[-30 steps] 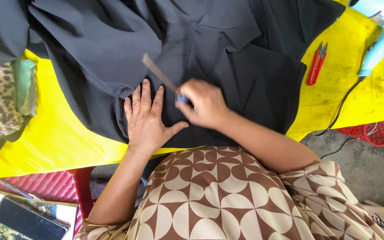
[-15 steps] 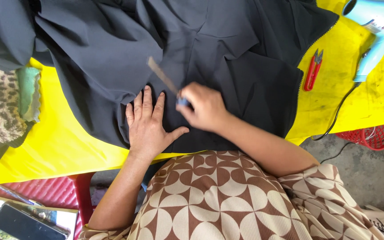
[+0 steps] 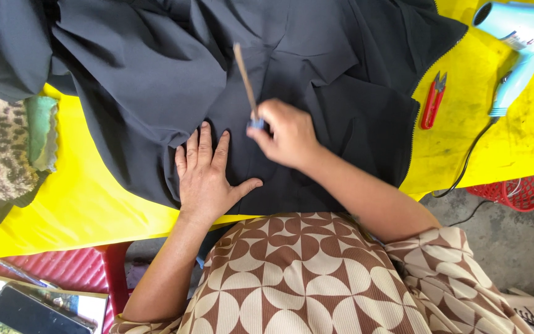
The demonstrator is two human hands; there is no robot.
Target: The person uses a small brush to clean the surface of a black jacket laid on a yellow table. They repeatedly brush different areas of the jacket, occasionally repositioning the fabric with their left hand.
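A dark grey garment (image 3: pixel 156 74) lies spread over a yellow table (image 3: pixel 75 198). My left hand (image 3: pixel 208 176) rests flat on the cloth near the table's front edge, fingers spread. Just to its right, my right hand (image 3: pixel 285 133) grips a thin brown stick-like tool (image 3: pixel 244 77) with a small blue tip at the fingers. The tool slants up and away over the fabric and looks blurred.
A red thread snipper (image 3: pixel 432 102) and a light blue hair dryer (image 3: pixel 517 37) with its black cord lie on the table's right side. Patterned cloth (image 3: pixel 1 154) and a green pad sit at left. A red basket (image 3: pixel 517 192) stands on the floor, and a red stool (image 3: pixel 63 266) is lower left.
My right hand has swung the tool from a left-leaning slant to nearly upright. The left hand stays flat on the cloth. The camera view shifted, bringing the hair dryer further into view.
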